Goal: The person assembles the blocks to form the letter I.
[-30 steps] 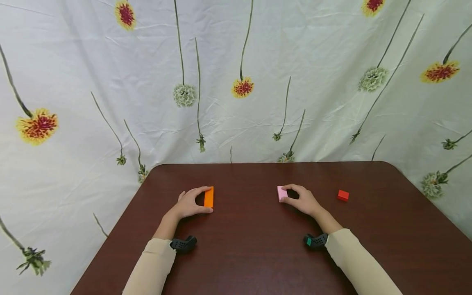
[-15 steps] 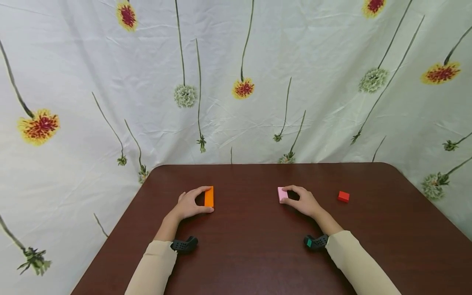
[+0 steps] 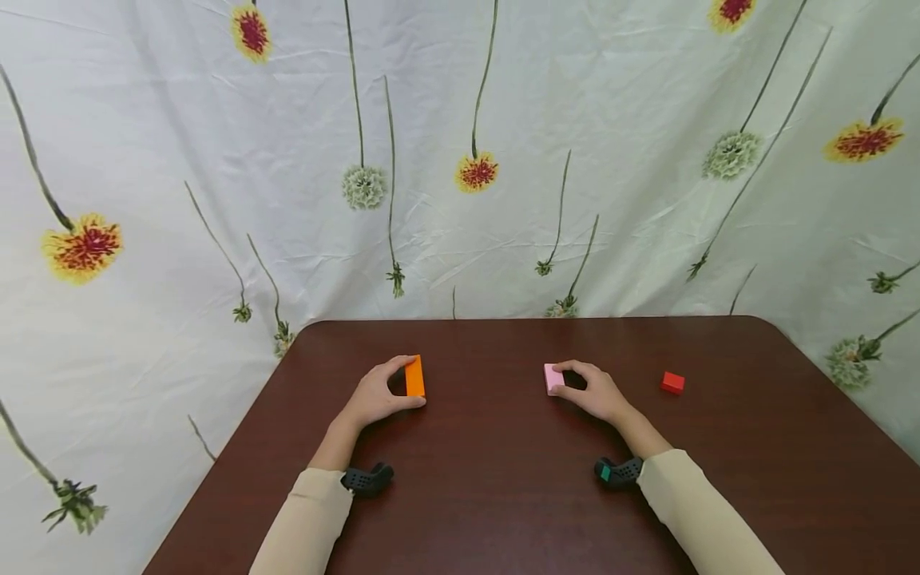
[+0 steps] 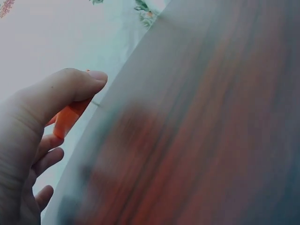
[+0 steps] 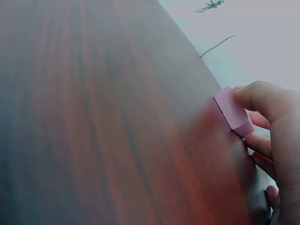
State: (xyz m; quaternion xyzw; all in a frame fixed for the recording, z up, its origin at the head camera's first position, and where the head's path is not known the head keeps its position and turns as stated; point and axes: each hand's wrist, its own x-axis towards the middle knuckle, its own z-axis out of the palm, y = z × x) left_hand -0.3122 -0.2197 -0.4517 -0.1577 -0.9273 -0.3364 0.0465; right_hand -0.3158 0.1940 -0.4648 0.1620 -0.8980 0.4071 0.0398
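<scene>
My left hand [image 3: 377, 393] pinches a long orange block [image 3: 414, 376] by its two ends, thumb at the near end and fingers at the far one. In the left wrist view the thumb covers part of the orange block [image 4: 70, 117], which appears slightly raised from the table. On the right, a small pink block [image 3: 553, 380] is pinched between the thumb and fingers of my right hand [image 3: 595, 393]. The right wrist view shows the pink block [image 5: 233, 112] with its lower edge at the tabletop.
A red block [image 3: 672, 382] lies to the right of my right hand. The dark brown table [image 3: 489, 479] has rounded far corners. Behind it hangs a white cloth [image 3: 424, 104] printed with flowers. Each wrist wears a black band.
My left hand has moved slightly right and up in the head view, carrying the orange block, which now tilts a little. The right hand and the pink block have stayed in place.
</scene>
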